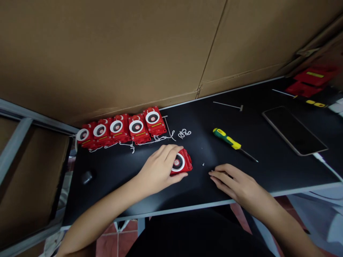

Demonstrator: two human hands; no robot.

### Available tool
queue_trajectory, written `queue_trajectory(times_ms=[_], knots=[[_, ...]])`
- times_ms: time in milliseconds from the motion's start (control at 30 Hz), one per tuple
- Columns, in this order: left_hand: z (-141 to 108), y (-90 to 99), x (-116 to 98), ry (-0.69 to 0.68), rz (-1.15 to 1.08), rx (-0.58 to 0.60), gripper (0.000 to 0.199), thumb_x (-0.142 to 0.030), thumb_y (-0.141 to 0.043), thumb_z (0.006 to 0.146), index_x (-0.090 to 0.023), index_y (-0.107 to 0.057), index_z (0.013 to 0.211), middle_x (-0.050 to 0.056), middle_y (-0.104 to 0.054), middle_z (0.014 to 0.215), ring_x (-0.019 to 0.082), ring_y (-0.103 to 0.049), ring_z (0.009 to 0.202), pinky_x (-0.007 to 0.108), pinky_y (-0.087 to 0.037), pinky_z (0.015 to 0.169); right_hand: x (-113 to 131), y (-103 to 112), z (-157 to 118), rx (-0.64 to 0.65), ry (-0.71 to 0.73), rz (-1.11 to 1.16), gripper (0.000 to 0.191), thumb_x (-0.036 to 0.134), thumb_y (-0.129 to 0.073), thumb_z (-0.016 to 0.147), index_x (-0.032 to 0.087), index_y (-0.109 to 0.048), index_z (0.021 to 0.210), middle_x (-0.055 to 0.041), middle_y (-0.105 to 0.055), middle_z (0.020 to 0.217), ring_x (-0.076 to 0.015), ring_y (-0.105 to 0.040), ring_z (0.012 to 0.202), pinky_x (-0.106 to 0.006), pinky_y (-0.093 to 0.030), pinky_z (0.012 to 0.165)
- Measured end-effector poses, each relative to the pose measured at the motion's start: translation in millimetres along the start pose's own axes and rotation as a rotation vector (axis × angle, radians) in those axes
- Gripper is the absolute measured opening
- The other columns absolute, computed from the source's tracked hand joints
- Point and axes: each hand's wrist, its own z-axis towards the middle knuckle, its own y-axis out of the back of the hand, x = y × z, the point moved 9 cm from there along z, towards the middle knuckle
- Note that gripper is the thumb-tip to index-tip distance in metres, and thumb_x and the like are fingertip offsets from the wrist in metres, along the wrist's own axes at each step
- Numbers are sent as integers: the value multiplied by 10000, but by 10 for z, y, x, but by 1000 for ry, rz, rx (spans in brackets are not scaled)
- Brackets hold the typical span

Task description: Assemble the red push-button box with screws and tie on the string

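Observation:
My left hand (159,167) is closed around a red box-shaped device (188,161) with a white ring and a dark round centre on its face. The palm and fingers cover its left side, and it rests on or just above the black table. To the right, my right hand (232,180) is in a pinch low over the table, thumb and fingertips together. A tiny pale speck shows at those fingertips, too small to make out. Between the hands lies a small silvery screw (203,164). Beyond them lies a yellow-and-green screwdriver (227,139), its shaft pointing right.
Several similar red devices (136,126) with white cords stand in a row at the back left. A loose cord (184,133), a thin T-shaped rod (227,105), a phone (294,130) on a cable, another screwdriver (308,101) and a dark case (87,177) lie around. Cardboard (120,53) walls the back.

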Motion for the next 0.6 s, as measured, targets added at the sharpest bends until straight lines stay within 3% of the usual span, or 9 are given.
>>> queue_trajectory(times_ms=[133,333,467,600], knots=[[47,1,-56,-2,32,-4,682,-379,-884,1002,-160,-525,1539,166,-720,1424,354,-728,1322,538,-641,1145,46,29,60,-11,51,-102,267,127,-515,1163,119,-782,1178,-140,-793,1086,-201,-835,919,-293,-701,802],[180,-1,-31,82,91,111,738,-332,-921,954,-170,-539,1564,143,-715,1400,361,-737,1322,528,-627,1146,24,131,163,-108,35,-87,214,123,-574,1135,149,-783,1170,-113,-794,1078,-201,-819,926,-284,-673,849],[286,-25,-47,116,124,189,656,-367,-958,927,-129,-635,1446,130,-721,1302,362,-764,1243,514,-651,1090,27,345,244,-224,13,-128,185,92,-648,1092,214,-727,1206,-63,-805,1062,-186,-815,911,-288,-658,857],[319,-46,-56,141,131,212,670,-356,-984,906,-113,-654,1436,126,-710,1287,355,-781,1197,501,-662,1060,81,558,350,-256,32,-137,196,80,-686,1063,245,-712,1165,-40,-816,1037,-173,-812,896,-286,-645,869]])
